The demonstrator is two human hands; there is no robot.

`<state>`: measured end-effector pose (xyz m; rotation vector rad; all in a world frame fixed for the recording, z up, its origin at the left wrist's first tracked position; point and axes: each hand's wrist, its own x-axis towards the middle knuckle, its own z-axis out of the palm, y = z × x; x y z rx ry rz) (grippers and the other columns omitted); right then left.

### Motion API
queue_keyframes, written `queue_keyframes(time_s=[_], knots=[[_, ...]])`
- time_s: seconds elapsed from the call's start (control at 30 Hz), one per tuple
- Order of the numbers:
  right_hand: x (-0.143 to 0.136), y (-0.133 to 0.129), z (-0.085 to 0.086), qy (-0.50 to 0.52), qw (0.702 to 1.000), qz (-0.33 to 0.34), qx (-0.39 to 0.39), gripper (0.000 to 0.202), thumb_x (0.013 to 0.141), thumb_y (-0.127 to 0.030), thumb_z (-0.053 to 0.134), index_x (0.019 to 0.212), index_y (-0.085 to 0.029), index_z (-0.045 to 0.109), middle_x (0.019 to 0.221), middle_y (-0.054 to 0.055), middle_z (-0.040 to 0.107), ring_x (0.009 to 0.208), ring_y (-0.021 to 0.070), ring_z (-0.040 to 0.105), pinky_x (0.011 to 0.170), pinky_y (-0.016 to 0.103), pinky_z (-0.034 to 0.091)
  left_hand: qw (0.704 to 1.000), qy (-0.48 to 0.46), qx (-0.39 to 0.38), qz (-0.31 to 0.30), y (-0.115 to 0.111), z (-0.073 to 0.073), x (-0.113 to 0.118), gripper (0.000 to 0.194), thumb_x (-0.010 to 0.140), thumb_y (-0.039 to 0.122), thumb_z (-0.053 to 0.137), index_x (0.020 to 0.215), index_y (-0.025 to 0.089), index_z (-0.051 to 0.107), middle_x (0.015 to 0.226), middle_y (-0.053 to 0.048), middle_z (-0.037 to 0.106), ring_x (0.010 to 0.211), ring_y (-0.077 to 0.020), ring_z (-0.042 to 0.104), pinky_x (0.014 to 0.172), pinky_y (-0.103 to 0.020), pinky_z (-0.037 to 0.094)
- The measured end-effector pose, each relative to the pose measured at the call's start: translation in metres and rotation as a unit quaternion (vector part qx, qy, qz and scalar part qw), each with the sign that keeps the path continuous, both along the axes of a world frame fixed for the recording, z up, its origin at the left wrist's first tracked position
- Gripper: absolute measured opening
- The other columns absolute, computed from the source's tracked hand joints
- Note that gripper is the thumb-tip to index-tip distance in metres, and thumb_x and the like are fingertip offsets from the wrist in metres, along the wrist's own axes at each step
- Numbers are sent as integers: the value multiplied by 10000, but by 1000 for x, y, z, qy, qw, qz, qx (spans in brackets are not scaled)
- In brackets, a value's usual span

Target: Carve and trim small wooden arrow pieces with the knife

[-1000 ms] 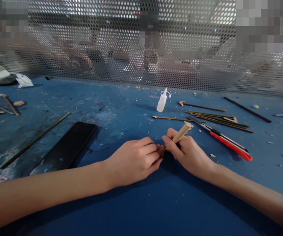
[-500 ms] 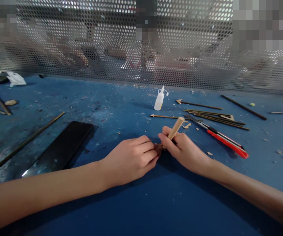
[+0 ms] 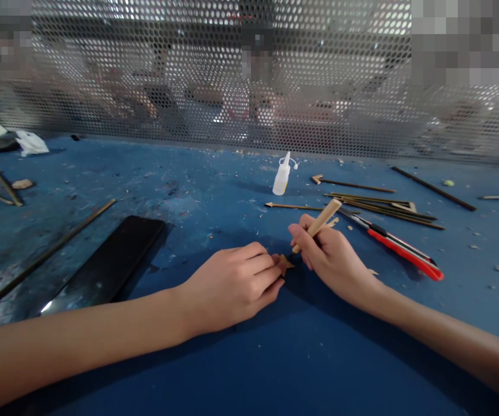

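Note:
My left hand [image 3: 243, 284] rests on the blue table with its fingertips pinched on a small piece of wood [image 3: 288, 263]. Only a pale pointed end of that piece shows; the rest is hidden by the fingers. Held like a pen in my right hand [image 3: 328, 254] is a tool with a pale wooden handle [image 3: 324, 217], tilted up to the right. Its thin dark tip is too small to make out, just right of the wood piece and apart from it. A red utility knife [image 3: 405, 249] with its blade out lies beyond my right hand.
A white glue bottle [image 3: 281, 175] stands upright past my hands. Several thin dark sticks [image 3: 388, 209] lie at the right, amid wood chips. To the left are a black phone [image 3: 114, 257] and a long stick [image 3: 54, 249]. A perforated metal screen [image 3: 188, 86] closes the back.
My right hand has moved slightly right, drawing the tool off the wood piece and leaning its handle further right. The wood piece's pointed end now shows. My left hand has barely moved.

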<state>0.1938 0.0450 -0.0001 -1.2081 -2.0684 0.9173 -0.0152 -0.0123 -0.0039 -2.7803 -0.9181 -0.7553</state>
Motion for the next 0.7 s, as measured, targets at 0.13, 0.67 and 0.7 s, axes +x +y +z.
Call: queue_keyframes(time_s=[0.13,0.67,0.7], knots=[[0,1,-1,24,999,15,-21,445,1048,-552,468,750,-221,460,591,-65,460,509,92,433,510,244,379,1000,-1,-1,3,0,0,0,248,1027,201,545,1066,86,761,952,-63,776,899,-222,700,820,-366,640],[-6,0,4,-46,997,40,44,424,1056,-449,474,712,-237,345,605,-66,375,550,110,304,530,270,308,1000,-1,4,4,0,-2,1,248,1027,207,545,1063,84,758,938,-66,774,898,-220,708,819,-361,646],[-6,-1,4,-55,996,52,53,424,1056,-437,471,710,-237,330,609,-65,365,560,113,277,528,269,299,1000,-2,7,4,0,-2,1,245,1025,206,548,1055,83,758,934,-66,774,899,-221,711,821,-362,647]])
